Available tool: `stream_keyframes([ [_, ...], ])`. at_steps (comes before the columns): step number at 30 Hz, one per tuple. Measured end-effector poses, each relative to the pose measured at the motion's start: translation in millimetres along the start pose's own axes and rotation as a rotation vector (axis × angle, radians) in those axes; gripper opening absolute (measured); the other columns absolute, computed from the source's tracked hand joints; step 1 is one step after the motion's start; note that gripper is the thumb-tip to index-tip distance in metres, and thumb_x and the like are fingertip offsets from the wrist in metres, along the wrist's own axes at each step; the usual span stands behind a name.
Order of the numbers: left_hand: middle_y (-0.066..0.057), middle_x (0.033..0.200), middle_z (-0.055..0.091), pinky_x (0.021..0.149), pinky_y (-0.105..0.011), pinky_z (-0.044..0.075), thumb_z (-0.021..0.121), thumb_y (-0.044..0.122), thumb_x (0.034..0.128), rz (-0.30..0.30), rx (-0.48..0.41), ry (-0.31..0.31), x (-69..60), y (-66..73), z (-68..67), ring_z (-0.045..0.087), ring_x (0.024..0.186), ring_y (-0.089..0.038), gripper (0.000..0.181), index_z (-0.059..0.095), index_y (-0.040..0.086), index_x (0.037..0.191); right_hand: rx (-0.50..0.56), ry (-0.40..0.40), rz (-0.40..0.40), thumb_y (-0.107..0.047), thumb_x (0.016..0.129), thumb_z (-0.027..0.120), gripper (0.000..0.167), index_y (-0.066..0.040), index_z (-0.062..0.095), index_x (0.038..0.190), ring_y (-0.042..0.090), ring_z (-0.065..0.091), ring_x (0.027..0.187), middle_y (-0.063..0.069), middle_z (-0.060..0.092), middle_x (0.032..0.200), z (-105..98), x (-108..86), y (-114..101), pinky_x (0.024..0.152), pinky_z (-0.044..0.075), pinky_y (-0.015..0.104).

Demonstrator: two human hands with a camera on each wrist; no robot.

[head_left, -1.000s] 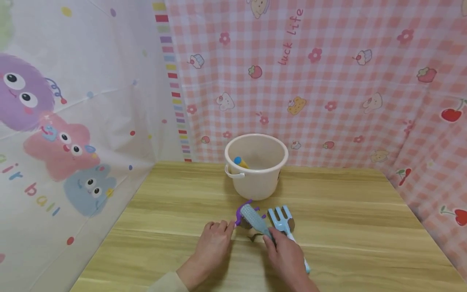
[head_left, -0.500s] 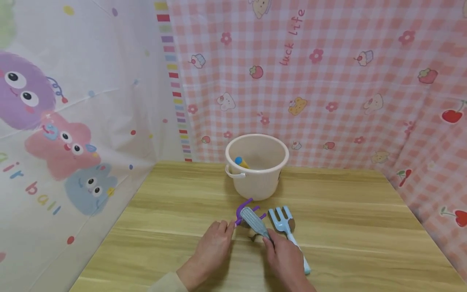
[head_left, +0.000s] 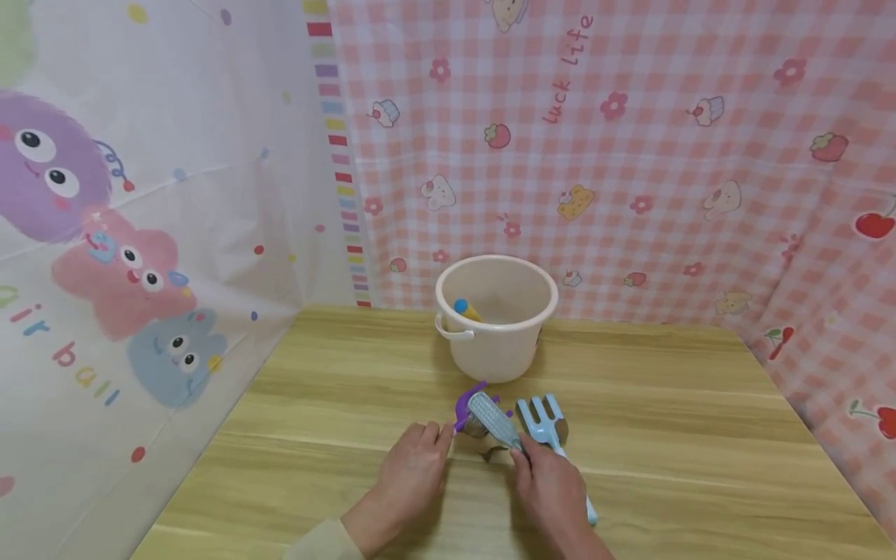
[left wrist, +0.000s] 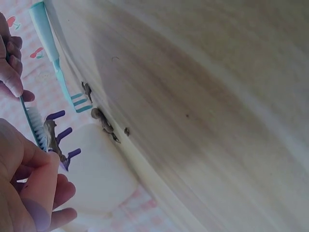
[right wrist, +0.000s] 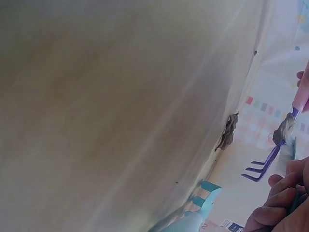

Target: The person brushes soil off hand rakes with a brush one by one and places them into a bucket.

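Note:
My left hand [head_left: 413, 470] pinches the pink handle [left wrist: 41, 191] of a small purple hand rake [head_left: 462, 407], which is held above the table. A brown, mud-like clump [left wrist: 50, 133] clings to the rake's head. My right hand [head_left: 553, 484] grips a scrubbing brush [head_left: 494, 420] with a blue-grey back and white bristles [left wrist: 35, 123]. Those bristles press against the clump and the rake's head. Close to the right hand, a light blue toy fork [head_left: 542, 424] lies on the table with a brown patch beside its tines.
Beyond the hands stands a cream bucket [head_left: 493, 354], with a blue and yellow object [head_left: 465, 309] inside. Brown crumbs [left wrist: 102, 121] lie on the wooden table [head_left: 336, 389] beneath the rake. Patterned cloths hang behind and at both sides.
The brush has shifted slightly over the rake's head, and the rake's tilt has altered a little. Both hands keep their grips, while the bucket and blue fork stay in place.

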State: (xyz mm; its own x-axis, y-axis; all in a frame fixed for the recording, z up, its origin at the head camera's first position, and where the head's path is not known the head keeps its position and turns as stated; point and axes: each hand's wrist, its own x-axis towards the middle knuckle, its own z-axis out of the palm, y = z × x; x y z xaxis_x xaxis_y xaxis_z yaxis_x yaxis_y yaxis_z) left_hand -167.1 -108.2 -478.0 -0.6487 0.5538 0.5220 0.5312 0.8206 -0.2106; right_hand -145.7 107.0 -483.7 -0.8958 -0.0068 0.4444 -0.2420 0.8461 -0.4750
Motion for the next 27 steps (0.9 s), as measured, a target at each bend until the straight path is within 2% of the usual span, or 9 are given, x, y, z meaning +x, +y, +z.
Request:
stream_keyframes([
  [5,-0.009,0.088,0.065,0.088,-0.041,0.053,0.079,0.013,0.0749,-0.020,-0.007,-0.041,1.0,0.3,-2.3,0.062,0.080,-0.023,0.048,0.068,-0.001,0.119,-0.004,-0.004,0.006,-0.019,0.091,0.071,0.026,-0.008,0.073,0.114,0.036,0.069,0.074,0.013,0.073,0.089,-1.3,2.9,0.0,0.057,0.051,0.050],
  [7,-0.010,0.090,0.065,0.092,-0.045,0.053,0.079,0.014,0.0758,-0.027,-0.008,-0.054,0.9,0.3,-2.8,0.064,0.083,-0.024,0.048,0.068,0.000,0.120,-0.006,0.001,0.004,-0.018,0.091,0.071,0.026,-0.007,0.073,0.114,0.036,0.069,0.074,0.013,0.073,0.089,-1.5,3.7,0.3,0.056,0.051,0.050],
  [13,-0.010,0.090,0.065,0.090,-0.047,0.053,0.079,0.015,0.0746,-0.038,0.006,-0.075,-0.5,-1.8,-1.8,0.066,0.083,-0.027,0.050,0.067,0.001,0.121,0.008,0.021,-0.018,-0.018,0.090,0.072,0.025,-0.009,0.073,0.113,0.035,0.069,0.071,0.012,0.074,0.089,-2.7,5.1,1.5,0.055,0.050,0.049],
  [18,-0.010,0.092,0.067,0.089,-0.049,0.053,0.079,0.015,0.0735,-0.032,0.018,-0.062,0.4,-3.3,-3.0,0.067,0.082,-0.027,0.050,0.068,0.002,0.120,0.045,0.055,-0.114,-0.018,0.089,0.072,0.019,-0.013,0.073,0.108,0.030,0.068,0.070,0.004,0.072,0.084,-1.6,4.3,-2.1,0.053,0.050,0.045],
  [22,-0.010,0.090,0.065,0.082,-0.039,0.055,0.079,0.011,0.0704,-0.043,-0.008,-0.047,2.4,-3.1,-5.1,0.064,0.078,-0.023,0.053,0.067,0.000,0.121,0.025,0.039,-0.147,-0.018,0.089,0.072,0.012,-0.016,0.068,0.100,0.028,0.065,0.064,0.000,0.066,0.076,-1.9,2.5,-6.4,0.047,0.046,0.042],
  [27,-0.008,0.085,0.060,0.066,-0.027,0.051,0.078,0.009,0.0709,-0.063,-0.036,-0.039,2.1,-1.4,-4.9,0.054,0.071,-0.019,0.053,0.067,-0.002,0.121,0.010,0.046,-0.087,-0.016,0.090,0.071,0.022,-0.008,0.072,0.111,0.033,0.067,0.067,0.011,0.072,0.083,-0.8,2.4,-5.2,0.051,0.050,0.047],
])
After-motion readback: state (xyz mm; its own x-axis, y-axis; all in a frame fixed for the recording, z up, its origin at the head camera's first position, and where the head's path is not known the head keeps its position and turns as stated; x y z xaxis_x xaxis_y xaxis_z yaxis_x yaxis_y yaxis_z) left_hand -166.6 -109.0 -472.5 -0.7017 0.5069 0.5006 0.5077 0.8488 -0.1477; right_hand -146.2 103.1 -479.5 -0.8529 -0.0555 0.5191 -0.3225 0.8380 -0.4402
